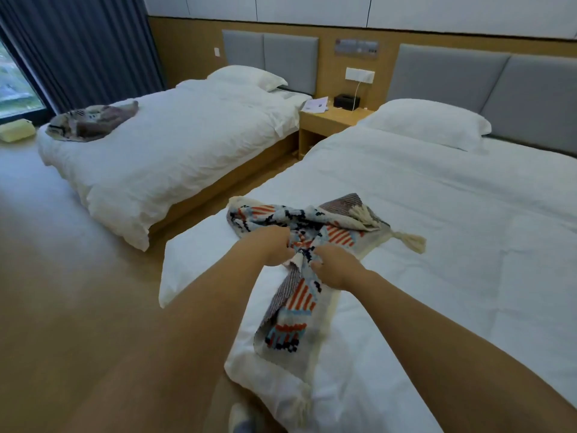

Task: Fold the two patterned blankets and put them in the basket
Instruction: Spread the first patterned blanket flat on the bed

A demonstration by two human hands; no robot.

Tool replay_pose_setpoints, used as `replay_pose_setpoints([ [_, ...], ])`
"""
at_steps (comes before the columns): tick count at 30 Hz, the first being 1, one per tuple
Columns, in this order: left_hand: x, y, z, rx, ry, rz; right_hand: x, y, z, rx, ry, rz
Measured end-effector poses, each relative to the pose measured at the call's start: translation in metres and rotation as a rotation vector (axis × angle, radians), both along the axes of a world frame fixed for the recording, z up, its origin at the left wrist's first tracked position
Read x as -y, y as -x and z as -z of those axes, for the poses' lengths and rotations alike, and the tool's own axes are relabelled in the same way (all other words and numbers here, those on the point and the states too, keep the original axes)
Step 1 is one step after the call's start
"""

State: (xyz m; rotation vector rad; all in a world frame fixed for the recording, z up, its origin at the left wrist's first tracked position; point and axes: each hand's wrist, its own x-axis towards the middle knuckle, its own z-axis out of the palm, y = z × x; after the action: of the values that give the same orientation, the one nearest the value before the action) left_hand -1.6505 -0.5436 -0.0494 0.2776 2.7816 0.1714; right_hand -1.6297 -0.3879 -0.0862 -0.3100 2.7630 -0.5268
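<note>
Twin-bed room, tan floor, dark curtain along the window at left. Two white-covered beds stand side by side with a wooden nightstand between their heads. The person stands at the foot corner of the near bed, both bare forearms reaching forward. A patterned blanket, woven in orange, blue, navy and cream with a cream tassel at one corner, lies crumpled on the near bed's white cover, one end spread toward the pillow side, the other trailing back toward the person. The left hand and right hand sit close together at the bunched middle of this blanket, each with fingers curled tight into the fabric, gripping it. The second patterned blanket, in brown, grey and cream, lies in a loose heap on the foot end of the far bed, well apart from the hands. A pale yellow object rests on the floor by the window; what it is cannot be told.
</note>
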Motion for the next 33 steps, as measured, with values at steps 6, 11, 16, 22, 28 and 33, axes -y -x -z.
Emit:
replay_pose_setpoints([
  [6, 0.024, 0.123, 0.022, 0.021, 0.026, 0.179, 0.029, 0.094, 0.023, 0.043, 0.035, 0.153],
  [11, 0.024, 0.197, 0.031, 0.115, 0.068, 0.282, 0.030, 0.144, 0.031, 0.125, 0.076, 0.276],
  [16, 0.002, 0.232, 0.053, 0.191, 0.028, 0.290, 0.016, 0.182, 0.050, 0.171, 0.041, 0.318],
  [22, 0.012, 0.271, 0.077, 0.283, 0.037, 0.267, -0.003, 0.230, 0.074, 0.172, -0.009, 0.299],
  [28, 0.055, 0.335, 0.119, 0.268, 0.083, 0.205, 0.001, 0.288, 0.104, 0.221, -0.156, 0.324],
  [33, 0.081, 0.400, 0.183, 0.299, 0.071, 0.200, 0.004, 0.346, 0.151, 0.279, -0.254, 0.405],
])
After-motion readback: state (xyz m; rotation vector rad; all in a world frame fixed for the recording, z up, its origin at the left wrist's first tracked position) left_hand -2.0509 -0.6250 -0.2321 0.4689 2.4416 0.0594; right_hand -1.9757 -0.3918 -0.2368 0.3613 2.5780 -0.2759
